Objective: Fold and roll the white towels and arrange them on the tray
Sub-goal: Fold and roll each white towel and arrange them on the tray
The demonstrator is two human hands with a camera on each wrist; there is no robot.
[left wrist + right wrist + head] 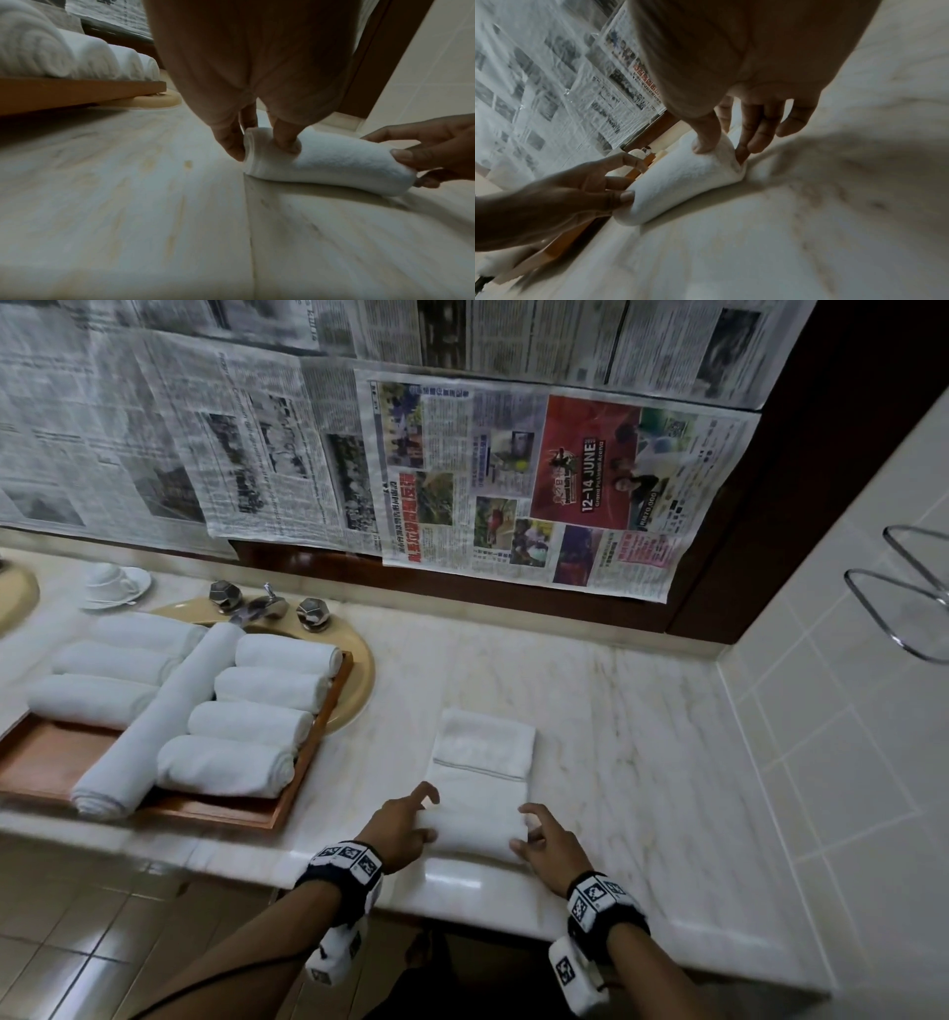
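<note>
A folded white towel (480, 762) lies on the marble counter (642, 762), and its near end is rolled up. My left hand (411, 821) grips the roll's left end, thumb on top (287, 142). My right hand (539, 837) grips the right end, thumb pressed into the roll (703, 146). The roll (334, 162) rests on the counter between both hands. At the left a wooden tray (51, 757) holds several rolled white towels (226, 765). One long roll (164, 711) lies diagonally across them.
The tray sits over a beige sink basin (357, 690) with a chrome faucet (262, 608). A cup and saucer (113, 582) stand behind. Newspaper (513, 480) covers the back wall. A tiled wall (847, 711) with a metal rack (898, 608) bounds the right.
</note>
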